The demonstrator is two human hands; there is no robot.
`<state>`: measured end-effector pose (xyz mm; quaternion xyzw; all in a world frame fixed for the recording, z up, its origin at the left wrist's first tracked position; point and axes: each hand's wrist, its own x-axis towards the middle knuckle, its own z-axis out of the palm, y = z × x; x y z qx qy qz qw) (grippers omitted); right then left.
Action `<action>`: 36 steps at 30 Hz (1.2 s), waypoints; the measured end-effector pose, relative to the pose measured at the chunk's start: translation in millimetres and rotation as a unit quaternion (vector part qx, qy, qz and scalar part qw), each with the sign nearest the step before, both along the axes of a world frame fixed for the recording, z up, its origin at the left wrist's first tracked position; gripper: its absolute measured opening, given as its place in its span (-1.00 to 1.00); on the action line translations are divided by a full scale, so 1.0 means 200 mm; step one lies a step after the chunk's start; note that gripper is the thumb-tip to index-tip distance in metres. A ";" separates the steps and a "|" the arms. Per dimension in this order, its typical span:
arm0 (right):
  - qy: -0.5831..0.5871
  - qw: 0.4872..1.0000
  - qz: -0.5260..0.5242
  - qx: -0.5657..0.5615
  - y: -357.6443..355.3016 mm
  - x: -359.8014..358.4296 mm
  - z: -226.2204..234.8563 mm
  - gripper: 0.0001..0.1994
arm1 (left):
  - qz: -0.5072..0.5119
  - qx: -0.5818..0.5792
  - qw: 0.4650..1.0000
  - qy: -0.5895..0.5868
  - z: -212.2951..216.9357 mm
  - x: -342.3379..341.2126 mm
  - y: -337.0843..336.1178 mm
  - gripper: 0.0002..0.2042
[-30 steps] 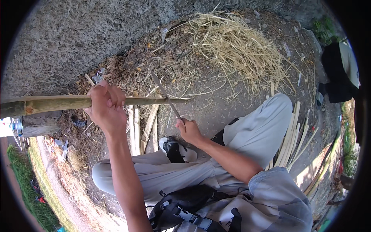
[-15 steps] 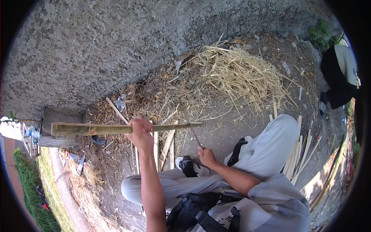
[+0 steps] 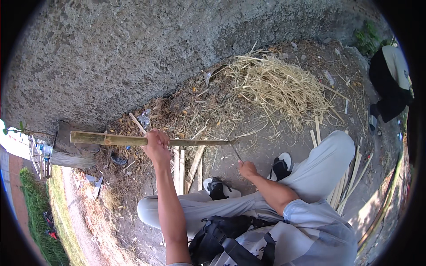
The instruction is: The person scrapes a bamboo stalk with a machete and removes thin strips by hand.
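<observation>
My left hand (image 3: 157, 147) is closed round a long bamboo slat (image 3: 113, 140), held level across the view. The slat's wide end is on the left, over a concrete block, and it narrows to the right. In my right hand (image 3: 248, 169) is a thin-bladed knife (image 3: 235, 153), its handle mostly hidden by my closed fingers. The blade slants up and left, its tip meeting the slat near the right end. Thin curled shavings (image 3: 242, 134) lie on the ground about that end.
A heap of pale bamboo shavings (image 3: 284, 88) lies by the rough wall (image 3: 133, 48). Cut slats (image 3: 194, 164) lie beyond my left leg, with more slats (image 3: 348, 177) right of my right knee. The concrete block (image 3: 73, 148) stands left. Another person's leg (image 3: 384, 84) shows far right.
Both hands have moved a little, the slat shifting to the right. The knife blade has also moved right and now meets the slat nearer its right end.
</observation>
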<state>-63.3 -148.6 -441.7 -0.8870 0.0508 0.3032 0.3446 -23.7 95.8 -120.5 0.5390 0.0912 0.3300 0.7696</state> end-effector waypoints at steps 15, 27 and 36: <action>0.016 1.000 0.004 -0.007 0.04 0.07 0.18 -0.45 | 0.020 0.005 1.000 -0.006 -0.01 -0.01 0.02 -0.65; 0.003 0.999 0.042 -0.019 0.04 0.05 0.21 -0.45 | 0.033 0.010 0.999 0.002 -0.02 0.00 0.03 -0.62; 0.010 0.996 0.069 -0.053 -0.09 0.04 0.04 -0.43 | 0.007 0.000 1.000 -0.017 -0.01 -0.01 0.03 -0.63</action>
